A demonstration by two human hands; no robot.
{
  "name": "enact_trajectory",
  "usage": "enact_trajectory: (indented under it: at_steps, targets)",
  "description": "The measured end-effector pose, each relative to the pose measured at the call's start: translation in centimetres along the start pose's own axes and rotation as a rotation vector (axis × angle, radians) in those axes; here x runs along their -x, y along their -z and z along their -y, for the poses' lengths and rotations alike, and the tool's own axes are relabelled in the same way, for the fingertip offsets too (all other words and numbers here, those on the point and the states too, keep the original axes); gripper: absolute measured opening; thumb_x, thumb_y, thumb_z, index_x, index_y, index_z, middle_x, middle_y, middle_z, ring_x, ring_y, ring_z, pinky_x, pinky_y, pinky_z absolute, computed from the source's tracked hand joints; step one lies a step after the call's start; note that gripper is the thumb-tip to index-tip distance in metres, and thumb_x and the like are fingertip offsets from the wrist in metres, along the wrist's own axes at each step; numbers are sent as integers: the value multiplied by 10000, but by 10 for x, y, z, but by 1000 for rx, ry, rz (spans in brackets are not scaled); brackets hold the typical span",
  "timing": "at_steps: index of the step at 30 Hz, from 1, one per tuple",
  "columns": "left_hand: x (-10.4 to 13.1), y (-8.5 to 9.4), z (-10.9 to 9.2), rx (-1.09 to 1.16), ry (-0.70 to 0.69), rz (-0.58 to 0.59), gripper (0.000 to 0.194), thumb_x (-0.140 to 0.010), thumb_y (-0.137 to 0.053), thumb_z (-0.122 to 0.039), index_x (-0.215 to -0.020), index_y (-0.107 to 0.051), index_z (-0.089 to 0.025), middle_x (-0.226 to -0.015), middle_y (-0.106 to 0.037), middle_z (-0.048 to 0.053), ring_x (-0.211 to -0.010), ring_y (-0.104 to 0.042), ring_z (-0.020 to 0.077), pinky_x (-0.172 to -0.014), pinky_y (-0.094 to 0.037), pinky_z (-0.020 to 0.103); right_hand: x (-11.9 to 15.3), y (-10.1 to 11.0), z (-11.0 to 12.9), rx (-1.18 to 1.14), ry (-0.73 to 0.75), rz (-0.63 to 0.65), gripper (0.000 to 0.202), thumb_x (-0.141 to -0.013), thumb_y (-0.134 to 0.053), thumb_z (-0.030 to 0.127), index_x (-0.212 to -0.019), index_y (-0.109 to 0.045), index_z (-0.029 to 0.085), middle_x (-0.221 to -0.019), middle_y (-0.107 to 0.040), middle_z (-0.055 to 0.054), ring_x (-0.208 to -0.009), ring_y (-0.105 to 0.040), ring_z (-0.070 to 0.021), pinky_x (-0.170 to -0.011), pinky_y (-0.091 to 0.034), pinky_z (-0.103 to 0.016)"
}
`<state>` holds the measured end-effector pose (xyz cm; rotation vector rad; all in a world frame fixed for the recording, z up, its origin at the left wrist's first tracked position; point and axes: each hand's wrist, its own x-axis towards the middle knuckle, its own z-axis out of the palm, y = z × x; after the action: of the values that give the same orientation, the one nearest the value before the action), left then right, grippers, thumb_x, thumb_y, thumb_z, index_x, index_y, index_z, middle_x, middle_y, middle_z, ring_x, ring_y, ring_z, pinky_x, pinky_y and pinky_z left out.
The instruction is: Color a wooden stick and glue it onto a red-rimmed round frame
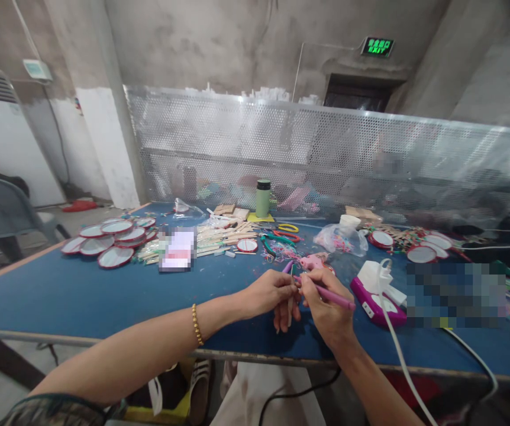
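Over the front middle of the blue table my left hand (273, 296) has its fingers closed around a thin pale stick (290, 312), which points down toward the table edge. Close beside it, my right hand (332, 310) grips a pink pen-like tool (338, 298), its front end meeting the stick near my left fingertips. Just beyond the hands lie a pink object (313, 261) whose kind I cannot make out and tangled coloured strings (284, 253). Green-handled pliers (267, 245) rest behind them. My fingers hide part of the stick and the tool's tip.
White round discs with red rims (115, 255) are piled at left, with more discs (421, 254) at right. Bundled sticks (223, 236), scissors (288, 228), a green bottle (262, 200) and a plastic bag (341, 239) stand behind. A purple power strip (370, 305) with white cables lies right.
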<state>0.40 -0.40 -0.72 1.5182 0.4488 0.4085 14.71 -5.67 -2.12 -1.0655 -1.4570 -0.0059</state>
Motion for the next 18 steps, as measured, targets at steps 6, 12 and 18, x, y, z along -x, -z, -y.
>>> enact_trajectory:
  at_steps: [6,12,18]
  targets:
    - [1,0,-1,1,-4,5,385,-848,-580,-519,-792,-491,-149,-590,-640,25,-376,-567,111,-363,-414,186,-1,0,2,-7,16,-4,182,-858,-572,262,-691,-617,206,-576,-613,20,-500,-580,-126,-479,-467,-243]
    - [2,-1,-3,12,1,-2,362,-863,-581,-489,-797,-491,-144,-593,-649,31,-381,-572,108,-372,-415,179,0,1,1,7,33,-32,178,-863,-585,251,-696,-622,201,-585,-621,18,-504,-585,-125,-489,-472,-242]
    - [1,0,-2,15,-9,18,340,-876,-563,-470,-803,-485,-147,-578,-640,28,-372,-570,113,-361,-405,179,-1,1,1,12,38,-19,170,-863,-581,241,-706,-628,198,-590,-623,19,-499,-587,-123,-490,-476,-239]
